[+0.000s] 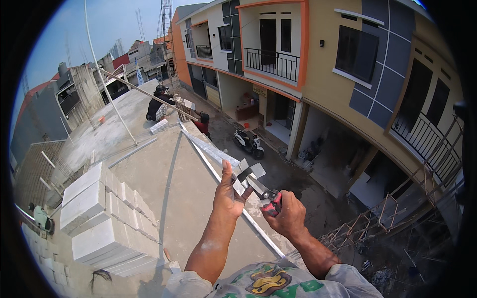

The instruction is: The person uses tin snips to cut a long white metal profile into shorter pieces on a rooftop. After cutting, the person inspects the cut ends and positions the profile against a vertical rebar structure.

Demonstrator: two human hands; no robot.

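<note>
My left hand (228,198) is closed around the near end of a silvery sheet-metal channel (212,153), thumb pointing up; its fingers are partly hidden behind the metal. From there the channel runs away toward the far edge. Bent metal flaps (257,170) stick out at the held end. Wrapped in my right hand (290,214) are the red and black handles of a pair of tin snips (270,197). Their dark jaws point left and meet the metal beside my left fingers. Whether the blades are closed through the sheet I cannot tell.
White blocks (112,218) are stacked at left on the concrete slab (149,174). A long metal strip (263,233) follows the slab's right edge, above a street with a scooter (248,143). Two people (158,107) work farther along. Rebar frames (370,216) stand lower right.
</note>
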